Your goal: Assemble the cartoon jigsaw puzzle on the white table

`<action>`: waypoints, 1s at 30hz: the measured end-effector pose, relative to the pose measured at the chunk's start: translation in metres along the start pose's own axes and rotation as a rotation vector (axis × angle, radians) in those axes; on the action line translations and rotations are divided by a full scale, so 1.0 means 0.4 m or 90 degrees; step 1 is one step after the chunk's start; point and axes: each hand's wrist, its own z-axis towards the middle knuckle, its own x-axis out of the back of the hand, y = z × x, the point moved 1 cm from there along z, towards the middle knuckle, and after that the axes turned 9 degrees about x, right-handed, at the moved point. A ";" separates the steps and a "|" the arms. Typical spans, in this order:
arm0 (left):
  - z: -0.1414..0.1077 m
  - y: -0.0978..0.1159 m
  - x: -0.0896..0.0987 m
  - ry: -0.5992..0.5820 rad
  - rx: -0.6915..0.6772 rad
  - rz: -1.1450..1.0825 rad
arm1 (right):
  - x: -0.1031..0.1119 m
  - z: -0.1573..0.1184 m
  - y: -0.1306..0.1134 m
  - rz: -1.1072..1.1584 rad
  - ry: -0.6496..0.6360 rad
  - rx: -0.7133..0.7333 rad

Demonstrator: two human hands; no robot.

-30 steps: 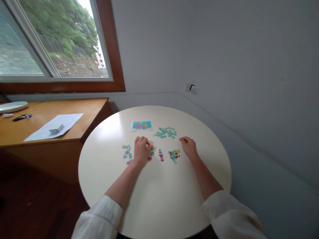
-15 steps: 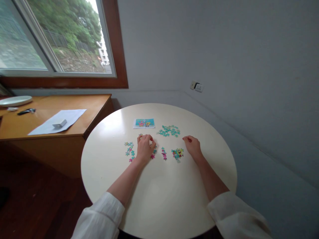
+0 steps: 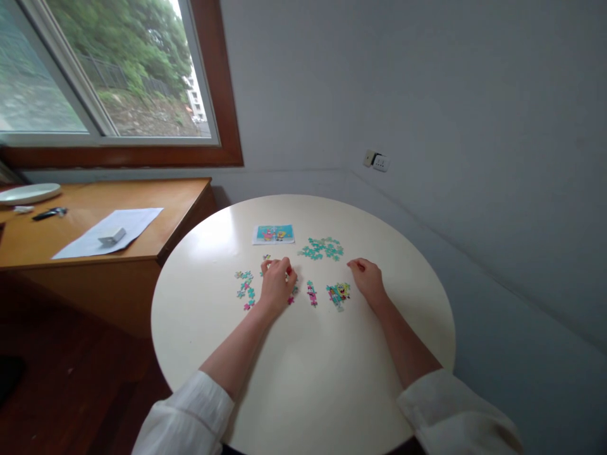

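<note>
My left hand [image 3: 278, 283] is over a cluster of loose jigsaw pieces, fingers bent downward and spread apart; it covers part of that cluster. A scatter of jigsaw pieces [image 3: 245, 289] lies to its left. To its right is a short joined strip of pink and teal pieces [image 3: 312, 294]. Farther right lies a joined puzzle section [image 3: 338, 294] with a yellow cartoon face. My right hand [image 3: 367, 278] rests on the table beyond that section, fingers curled together at the tips. Whether anything is between them is hidden.
A pile of teal jigsaw pieces [image 3: 322, 248] lies behind the hands, beside a picture card [image 3: 274, 234]. Everything is on a round white table [image 3: 303, 379]. At left, a wooden desk [image 3: 190, 208] holds paper [image 3: 137, 221], a small white box [image 3: 112, 236] and a plate [image 3: 28, 193].
My left hand's fingers have spread a little and uncovered some pieces at their far side. The right hand stays where it was. The view has shifted slightly.
</note>
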 end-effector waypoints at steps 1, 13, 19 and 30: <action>-0.001 0.000 0.000 -0.004 0.001 0.000 | 0.000 -0.001 -0.001 0.002 0.002 0.000; -0.017 0.037 0.026 -0.174 -0.062 0.047 | 0.011 -0.018 -0.004 0.097 -0.013 0.028; -0.049 0.042 0.063 -0.293 -0.116 0.009 | 0.069 -0.088 -0.052 0.129 -0.237 0.246; -0.064 0.065 0.040 -0.333 -0.165 0.029 | 0.107 -0.103 -0.072 -0.001 -0.466 0.351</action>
